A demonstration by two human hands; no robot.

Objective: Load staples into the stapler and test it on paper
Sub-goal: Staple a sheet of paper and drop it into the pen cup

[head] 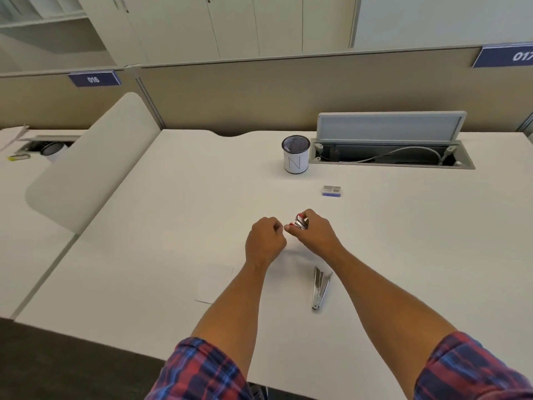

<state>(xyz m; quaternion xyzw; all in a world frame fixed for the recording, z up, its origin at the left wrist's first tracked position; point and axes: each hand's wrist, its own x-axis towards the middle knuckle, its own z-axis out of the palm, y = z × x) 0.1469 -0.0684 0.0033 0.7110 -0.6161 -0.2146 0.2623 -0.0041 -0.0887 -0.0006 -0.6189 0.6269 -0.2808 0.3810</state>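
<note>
Stapler (300, 222): one, right hand (315, 235) holding.

Your hands meet mid-desk (144, 226). Behind them lies the staple box (331, 191); behind that, the cup (295, 157). The metal tool (319, 287) lies between your forearms, the paper (215, 282) to its left.

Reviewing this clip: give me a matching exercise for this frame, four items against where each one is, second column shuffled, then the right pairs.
Things:
1. small red and silver stapler
2. staple box
3. mesh cup
4. sheet of paper

Places:
A. flat on the desk under the left forearm
B. beside the open cable hatch
C. gripped in the right hand
D. alone on the desk between the cup and the hands

Pairs: 1-C, 2-D, 3-B, 4-A
</note>
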